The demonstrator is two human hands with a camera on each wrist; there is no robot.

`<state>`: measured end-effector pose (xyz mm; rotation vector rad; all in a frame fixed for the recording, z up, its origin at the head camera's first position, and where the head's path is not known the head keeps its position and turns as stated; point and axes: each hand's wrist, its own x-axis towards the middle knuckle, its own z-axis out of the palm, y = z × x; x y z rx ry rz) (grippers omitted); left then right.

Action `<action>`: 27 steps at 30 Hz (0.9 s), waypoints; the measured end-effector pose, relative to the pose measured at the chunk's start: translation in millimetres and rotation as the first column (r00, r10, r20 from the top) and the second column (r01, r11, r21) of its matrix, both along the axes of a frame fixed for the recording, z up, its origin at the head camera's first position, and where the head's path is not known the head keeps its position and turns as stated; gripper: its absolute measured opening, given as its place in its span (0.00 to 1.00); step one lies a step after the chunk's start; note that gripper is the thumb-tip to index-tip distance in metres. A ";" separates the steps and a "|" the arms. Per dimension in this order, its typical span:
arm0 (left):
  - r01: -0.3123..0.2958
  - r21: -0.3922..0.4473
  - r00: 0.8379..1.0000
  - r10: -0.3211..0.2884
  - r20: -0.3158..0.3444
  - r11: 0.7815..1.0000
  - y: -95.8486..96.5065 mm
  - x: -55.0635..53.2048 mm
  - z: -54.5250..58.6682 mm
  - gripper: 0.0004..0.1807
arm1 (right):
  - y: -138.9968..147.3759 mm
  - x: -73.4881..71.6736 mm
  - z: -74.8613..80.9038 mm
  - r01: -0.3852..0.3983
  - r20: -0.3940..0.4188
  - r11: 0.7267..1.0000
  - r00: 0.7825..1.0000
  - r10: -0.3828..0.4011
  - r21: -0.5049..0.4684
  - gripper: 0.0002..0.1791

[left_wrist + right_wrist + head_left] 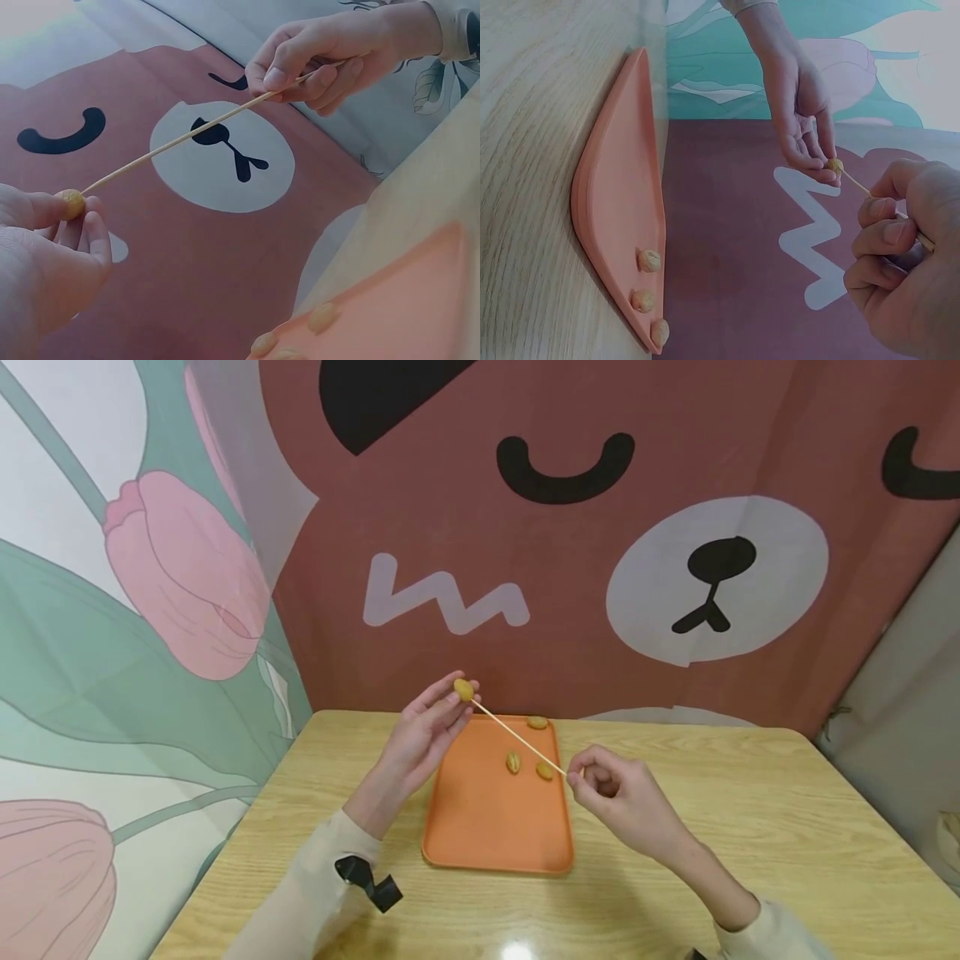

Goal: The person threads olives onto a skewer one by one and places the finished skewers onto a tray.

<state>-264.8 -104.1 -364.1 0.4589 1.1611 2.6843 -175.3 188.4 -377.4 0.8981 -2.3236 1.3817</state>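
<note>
Between the thumb and fingers of my left hand (420, 735) I pinch a small yellow-brown oval fruit (463, 690), raised above the far end of the tray. My right hand (630, 797) grips a thin wooden skewer (521, 738) near its other end, with fingers curled round it. The skewer slants up to the left, and its far tip meets the fruit; whether it has pierced it I cannot tell. Below lies an orange tray (495, 827) with 3 similar fruits: one at the far edge (537, 722), a split-looking one (513, 762) and one by the right rim (544, 771).
The tray rests on a wood-grain table (750, 827). Behind the table hangs a brown cloth with a bear face (555, 568), and a tulip-patterned cloth (187, 577) is at the left. A black strap (367, 882) sits on the left sleeve.
</note>
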 end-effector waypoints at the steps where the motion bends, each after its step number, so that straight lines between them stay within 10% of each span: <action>1: -0.002 0.001 1.000 0.002 0.002 1.000 0.4 0.3 0.1 0.23 | -0.3 0.1 0.1 0.002 0.003 1.000 1.000 -0.002 0.001 0.10; 27: 0.026 0.072 0.999 -0.027 0.020 0.997 2.6 -1.2 -1.7 0.23 | -6.2 0.4 -1.9 -0.003 -0.008 1.000 1.000 0.002 -0.014 0.09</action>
